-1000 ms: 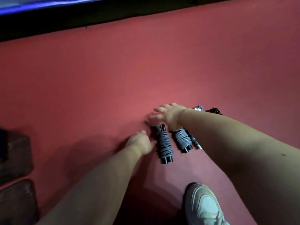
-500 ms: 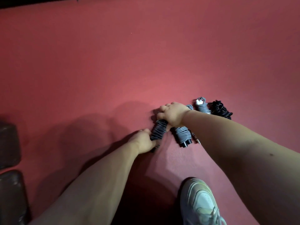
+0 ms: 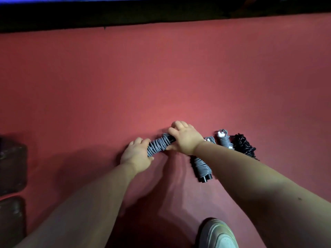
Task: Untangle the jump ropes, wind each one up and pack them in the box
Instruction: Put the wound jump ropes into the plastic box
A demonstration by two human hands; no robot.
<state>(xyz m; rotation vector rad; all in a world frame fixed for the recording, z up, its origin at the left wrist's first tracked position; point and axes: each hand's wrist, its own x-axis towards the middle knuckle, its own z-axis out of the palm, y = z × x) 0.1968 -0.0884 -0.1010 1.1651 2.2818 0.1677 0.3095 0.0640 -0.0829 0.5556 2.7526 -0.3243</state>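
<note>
Red floor [image 3: 161, 77] fills most of the view, with a black strip [image 3: 161, 13] along the top. The fingers [image 3: 141, 141] of the left hand [image 3: 137, 155] curl round the low end of a grey jump rope [image 3: 158, 145] and hide it. The right hand [image 3: 184, 138] grips the high end from above, so only a bit of black handle peeks out. This rope is wound tight into a fat roll, and both hands hold it between them, tilted, close over the floor.

Just right of it a second grey rope [image 3: 201, 166] lies wound up, partly under the right arm. A third grey rope [image 3: 224, 140] and a black rope [image 3: 244, 145] lie beside that. Both arms reach forward, bare. A pale shoe [image 3: 219, 235] is cut off at the bottom. Dark shapes [image 3: 12, 163] at the left edge are too dim to make out.
</note>
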